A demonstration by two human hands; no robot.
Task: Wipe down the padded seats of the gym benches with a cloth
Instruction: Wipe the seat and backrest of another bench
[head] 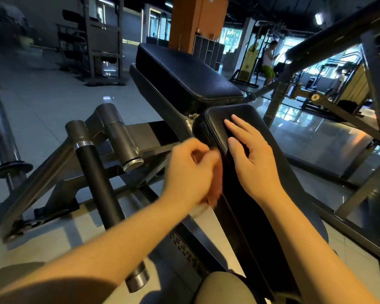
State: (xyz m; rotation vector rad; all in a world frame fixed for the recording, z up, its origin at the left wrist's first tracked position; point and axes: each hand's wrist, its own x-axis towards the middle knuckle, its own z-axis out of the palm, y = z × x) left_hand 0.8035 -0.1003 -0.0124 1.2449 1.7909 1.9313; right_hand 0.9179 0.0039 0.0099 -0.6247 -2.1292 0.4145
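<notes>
**Wiping the left edge of the near pad of a gym bench.**

My left grip (191,170) is curled tight round a reddish cloth (216,185), which lies against the left side wall of the near pad (214,126), just below its stitched seam. The cloth is bunched, probably so that pressure lands on the narrow edge rather than spreading over the top. The hand and cloth are blurred, so I cannot tell how the cloth is folded. My right grip (252,159) holds nothing: its fingers are apart and laid flat on the pad's top, likely to brace it against the sideways rub. The far pad (184,71) sits beyond, untouched by either hand. I judge the task to be at an early stage.
</notes>
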